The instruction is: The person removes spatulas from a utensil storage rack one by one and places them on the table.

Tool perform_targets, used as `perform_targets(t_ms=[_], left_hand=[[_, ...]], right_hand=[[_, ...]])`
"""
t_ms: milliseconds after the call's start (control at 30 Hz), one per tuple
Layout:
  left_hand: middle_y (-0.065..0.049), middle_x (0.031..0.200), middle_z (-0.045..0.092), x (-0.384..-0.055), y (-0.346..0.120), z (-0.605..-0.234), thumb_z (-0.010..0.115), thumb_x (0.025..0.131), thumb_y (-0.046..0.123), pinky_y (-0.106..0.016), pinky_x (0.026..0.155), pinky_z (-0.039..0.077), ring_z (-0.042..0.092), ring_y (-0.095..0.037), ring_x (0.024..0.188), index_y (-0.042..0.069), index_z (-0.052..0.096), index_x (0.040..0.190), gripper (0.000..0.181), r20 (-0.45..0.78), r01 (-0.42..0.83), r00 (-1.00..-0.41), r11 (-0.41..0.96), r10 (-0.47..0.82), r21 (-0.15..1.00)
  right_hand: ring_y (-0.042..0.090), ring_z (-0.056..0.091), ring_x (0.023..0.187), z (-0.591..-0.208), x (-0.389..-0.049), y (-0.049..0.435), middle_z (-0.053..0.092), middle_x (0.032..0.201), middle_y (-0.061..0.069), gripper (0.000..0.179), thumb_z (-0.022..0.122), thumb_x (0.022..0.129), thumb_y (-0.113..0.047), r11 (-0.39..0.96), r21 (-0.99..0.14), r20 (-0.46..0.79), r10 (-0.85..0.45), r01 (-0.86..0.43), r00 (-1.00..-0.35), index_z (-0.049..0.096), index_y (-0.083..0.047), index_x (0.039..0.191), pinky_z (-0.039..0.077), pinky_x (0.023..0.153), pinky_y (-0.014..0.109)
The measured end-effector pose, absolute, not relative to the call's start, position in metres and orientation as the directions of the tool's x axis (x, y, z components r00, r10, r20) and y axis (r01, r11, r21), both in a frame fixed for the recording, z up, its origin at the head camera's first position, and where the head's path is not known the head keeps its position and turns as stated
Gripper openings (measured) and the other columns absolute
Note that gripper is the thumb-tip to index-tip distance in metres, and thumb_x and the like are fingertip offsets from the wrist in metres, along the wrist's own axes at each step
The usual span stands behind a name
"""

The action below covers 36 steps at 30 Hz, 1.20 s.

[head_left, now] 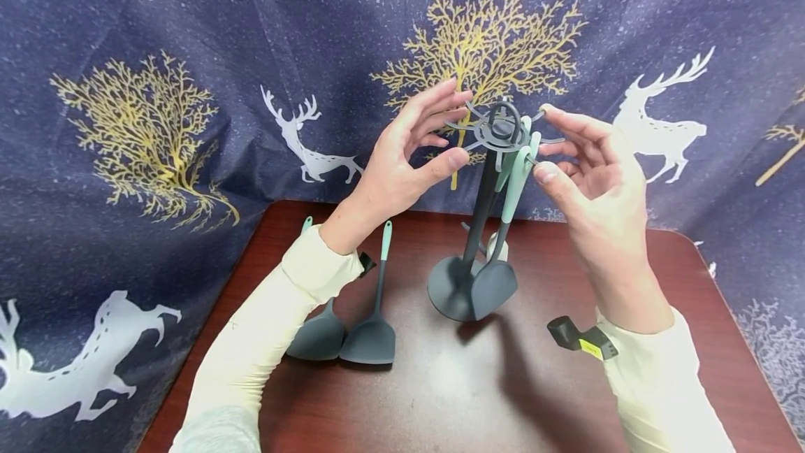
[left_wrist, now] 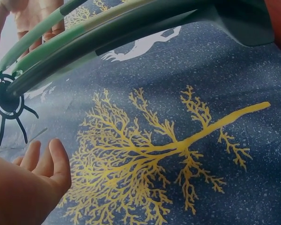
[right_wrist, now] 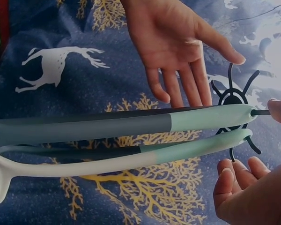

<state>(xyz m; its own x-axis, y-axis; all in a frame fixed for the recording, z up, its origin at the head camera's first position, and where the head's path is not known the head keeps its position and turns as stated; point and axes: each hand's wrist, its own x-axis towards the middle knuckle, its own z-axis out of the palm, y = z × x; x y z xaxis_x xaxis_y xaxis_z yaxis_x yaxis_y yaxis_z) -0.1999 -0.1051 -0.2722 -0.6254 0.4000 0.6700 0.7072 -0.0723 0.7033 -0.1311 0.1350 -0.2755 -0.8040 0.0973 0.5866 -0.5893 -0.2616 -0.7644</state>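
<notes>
A dark utensil stand (head_left: 481,215) with a ring of hooks at its top stands upright on a round base. From its right side hang a dark turner (head_left: 495,289) with a mint handle, a cream-coloured utensil (right_wrist: 84,168) and a further mint-handled one, partly hidden. My left hand (head_left: 418,135) is at the left of the hooks, fingers extended, its thumb tip at a hook end. On the other side my right hand (head_left: 594,180) has its thumb at the hook bearing the turner and a fingertip at another hook. Neither hand grips a utensil.
Two more dark turners, a left one (head_left: 317,334) and a right one (head_left: 371,341), lie on the brown table (head_left: 434,404) at its left. A dark blue cloth (head_left: 352,40) with deer and trees hangs behind. Camera mounts sit at both wrists.
</notes>
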Motion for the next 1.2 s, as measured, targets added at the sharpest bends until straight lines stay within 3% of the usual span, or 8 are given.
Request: perform_targets(t_ms=[300,900,1200], left_hand=[[-0.011,0.155,0.057,-0.1989,-0.1031,-0.2707,0.069,0.095,0.066,-0.058,0.100,0.050,0.057,-0.027,0.139,0.004,0.039,0.160,0.095,0.685,0.722,-0.612,-0.075,0.395,0.688],[-0.009,0.147,0.064,-0.1976,-0.1033,-0.2674,0.073,0.092,0.065,-0.058,0.093,0.052,0.063,-0.025,0.131,0.000,0.046,0.154,0.094,0.696,0.728,-0.622,-0.064,0.357,0.683],[-0.008,0.145,0.065,-0.1971,-0.1028,-0.2677,0.075,0.092,0.062,-0.039,0.091,0.054,0.063,-0.024,0.129,0.003,0.050,0.152,0.088,0.704,0.734,-0.622,-0.059,0.343,0.677]], right_hand=[[0.029,0.064,0.110,-0.2755,-0.1322,0.1361,0.060,0.146,0.025,0.052,0.071,0.088,0.015,-0.262,-0.768,0.586,0.083,-0.585,-0.806,0.061,0.005,0.138,0.052,0.089,0.026],[0.028,0.062,0.114,-0.2782,-0.1360,0.1374,0.061,0.147,0.020,0.049,0.071,0.091,0.013,-0.319,-0.755,0.590,0.053,-0.573,-0.806,0.060,0.003,0.138,0.048,0.094,0.027],[0.030,0.062,0.118,-0.2818,-0.1394,0.1390,0.061,0.148,0.018,0.051,0.069,0.092,0.013,-0.344,-0.731,0.617,0.036,-0.589,-0.786,0.059,0.003,0.141,0.047,0.102,0.030]])
